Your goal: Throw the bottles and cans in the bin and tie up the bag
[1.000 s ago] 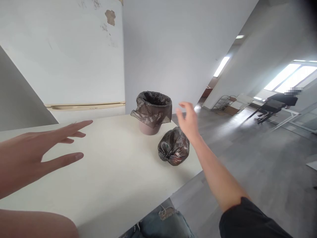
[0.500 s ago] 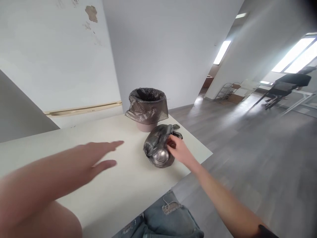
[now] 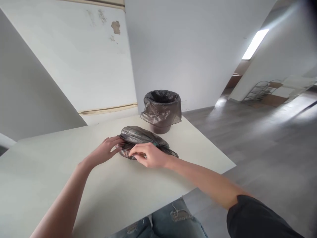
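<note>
On the left, the white table [image 3: 56, 168] ran out well past the arm, giving that side room to move sideways, with the fridge [image 3: 81, 59] standing behind its back edge. The left hand [image 3: 109, 149] touched the left end of the filled dark bag [image 3: 142, 134], its fingers laid loosely apart over the plastic and the thumb lower down. The bag lay on its side on the table, just in front of the bin [image 3: 160, 129]. The right hand [image 3: 150, 155] was bent over the front of the bag, fingertips drawn in toward the thumb; whether plastic was caught between them could not be told, as the hand itself hid the spot. A hard pull there could have torn such thin film and let the contents spill.

A loose end of the bag reached right, beside the wrist, where a lifting forearm might have snagged it. The bin, its liner [image 3: 162, 112] hanging wide over the rim, stood near the table's back right edge; a backward shove of the bag could have knocked it toward the floor [image 3: 247, 145]. Room was better toward the front right corner, though the edge there dropped off too.
</note>
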A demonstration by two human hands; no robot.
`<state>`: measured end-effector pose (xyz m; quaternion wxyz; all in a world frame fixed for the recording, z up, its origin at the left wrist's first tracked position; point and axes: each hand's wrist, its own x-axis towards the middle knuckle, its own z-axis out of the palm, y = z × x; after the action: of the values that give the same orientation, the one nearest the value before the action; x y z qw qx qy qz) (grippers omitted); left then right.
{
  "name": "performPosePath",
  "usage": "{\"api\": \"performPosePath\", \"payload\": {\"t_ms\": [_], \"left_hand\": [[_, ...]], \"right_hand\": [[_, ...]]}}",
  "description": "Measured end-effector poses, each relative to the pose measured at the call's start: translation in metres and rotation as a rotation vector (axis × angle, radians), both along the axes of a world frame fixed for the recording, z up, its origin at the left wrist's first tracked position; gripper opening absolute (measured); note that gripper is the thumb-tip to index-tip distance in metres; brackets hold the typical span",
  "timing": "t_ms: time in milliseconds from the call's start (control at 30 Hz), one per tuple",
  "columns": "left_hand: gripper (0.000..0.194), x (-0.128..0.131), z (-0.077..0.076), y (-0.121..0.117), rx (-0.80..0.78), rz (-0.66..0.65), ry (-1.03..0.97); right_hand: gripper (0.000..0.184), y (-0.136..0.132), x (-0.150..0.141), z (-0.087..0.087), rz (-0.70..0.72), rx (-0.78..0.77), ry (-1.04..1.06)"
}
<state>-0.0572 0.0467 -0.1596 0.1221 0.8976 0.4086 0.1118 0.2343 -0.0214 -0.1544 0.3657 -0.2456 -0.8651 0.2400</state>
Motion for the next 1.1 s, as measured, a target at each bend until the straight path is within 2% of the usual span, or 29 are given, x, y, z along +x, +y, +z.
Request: {"api": "performPosePath", "payload": {"t_ms": [67, 133, 200, 267, 300, 333, 367, 400, 467, 533, 600, 700, 733, 833, 967, 1033, 1100], "left_hand": [[0.038, -0.01, -0.013, 0.007, 0.102, 0.066, -0.067], [0.035, -0.014, -0.023, 0.006, 0.216, 0.152, -0.106], [0.035, -0.009, -0.029, -0.004, 0.336, 0.288, -0.128], [0.038, 0.007, -0.033, -0.021, 0.43, 0.403, -0.152], [0.041, 0.018, -0.034, -0.03, 0.44, 0.403, -0.167], [0.046, 0.031, -0.036, -0.04, 0.41, 0.327, -0.166], [0.051, 0.044, -0.038, -0.048, 0.385, 0.267, -0.171], [0.047, 0.055, -0.04, -0.054, 0.368, 0.231, -0.195], [0.025, 0.071, -0.045, -0.061, 0.333, 0.202, -0.26], [0.015, 0.075, -0.051, -0.059, 0.338, 0.205, -0.369], [0.015, 0.069, -0.056, -0.053, 0.376, 0.241, -0.5], [0.013, 0.056, -0.061, -0.042, 0.485, 0.36, -0.628], [0.013, 0.053, -0.062, -0.04, 0.522, 0.39, -0.643], [0.012, 0.047, -0.064, -0.035, 0.597, 0.407, -0.669], [0.011, 0.048, -0.062, -0.038, 0.604, 0.358, -0.685], [0.015, 0.051, -0.06, -0.044, 0.601, 0.259, -0.7], [0.022, 0.056, -0.057, -0.051, 0.599, 0.132, -0.635]], "right_hand": [[0.02, 0.016, 0.008, 0.003, -0.131, 0.101, 0.026], [0.013, 0.029, 0.017, -0.001, -0.333, 0.163, -0.011], [0.023, 0.036, 0.023, -0.013, -0.555, 0.111, -0.059], [0.04, 0.035, 0.026, -0.028, -0.656, -0.061, -0.028], [0.045, 0.033, 0.026, -0.036, -0.629, -0.174, 0.025], [0.048, 0.031, 0.026, -0.043, -0.56, -0.291, 0.086], [0.05, 0.029, 0.026, -0.048, -0.464, -0.396, 0.141], [0.051, 0.027, 0.026, -0.053, -0.368, -0.479, 0.181], [0.052, 0.028, 0.027, -0.058, -0.23, -0.565, 0.221], [0.056, 0.031, 0.029, -0.061, -0.166, -0.541, 0.217], [0.059, 0.034, 0.031, -0.063, -0.158, -0.436, 0.173], [0.03, 0.035, 0.032, -0.067, -0.233, -0.343, 0.109], [0.026, 0.035, 0.032, -0.068, -0.268, -0.369, 0.121], [0.031, 0.037, 0.033, -0.074, -0.357, -0.527, 0.269], [0.028, 0.041, 0.037, -0.079, -0.371, -0.707, 0.519], [0.023, 0.04, 0.037, -0.078, -0.286, -0.77, 0.583], [0.028, 0.039, 0.036, -0.078, -0.154, -0.782, 0.575]]}}
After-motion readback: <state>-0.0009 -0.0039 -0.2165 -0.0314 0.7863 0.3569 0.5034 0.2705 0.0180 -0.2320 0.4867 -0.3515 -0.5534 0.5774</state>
